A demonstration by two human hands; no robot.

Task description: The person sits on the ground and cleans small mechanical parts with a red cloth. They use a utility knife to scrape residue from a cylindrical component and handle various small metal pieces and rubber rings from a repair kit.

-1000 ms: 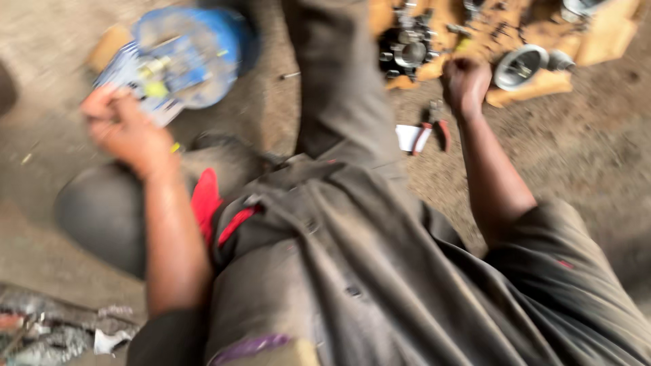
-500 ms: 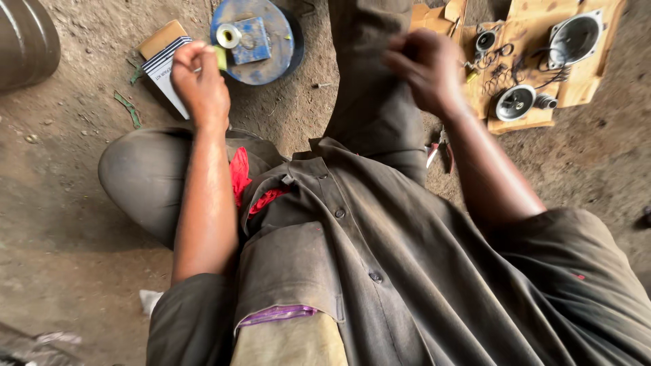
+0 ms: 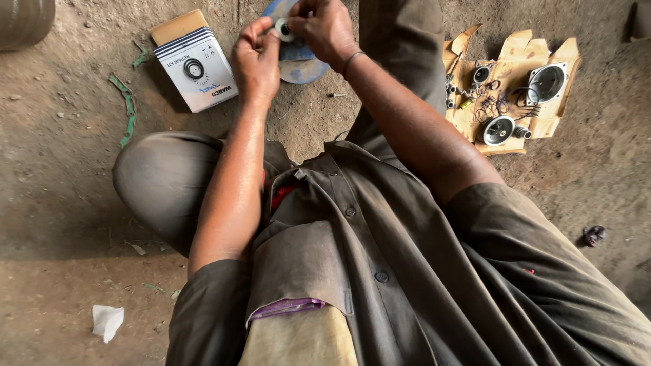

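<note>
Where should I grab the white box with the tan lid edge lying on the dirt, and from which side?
Grip the white box across its two long edges, coming from above. It lies flat on the dirt, so only top and sides are reachable, and the left hand hovers beside its right edge.

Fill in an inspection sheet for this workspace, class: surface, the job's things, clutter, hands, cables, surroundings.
Surface: bare dirt floor.
Job's things: small round ring part, pinched between both hands over a blue disc.
Clutter: white box; cardboard sheet with round metal housings and springs; screw; white paper scrap; green strips.
Hands: left hand and right hand both grip the part.
Cables: nothing seen.
Surroundings: grey curved object, top left corner.
</note>
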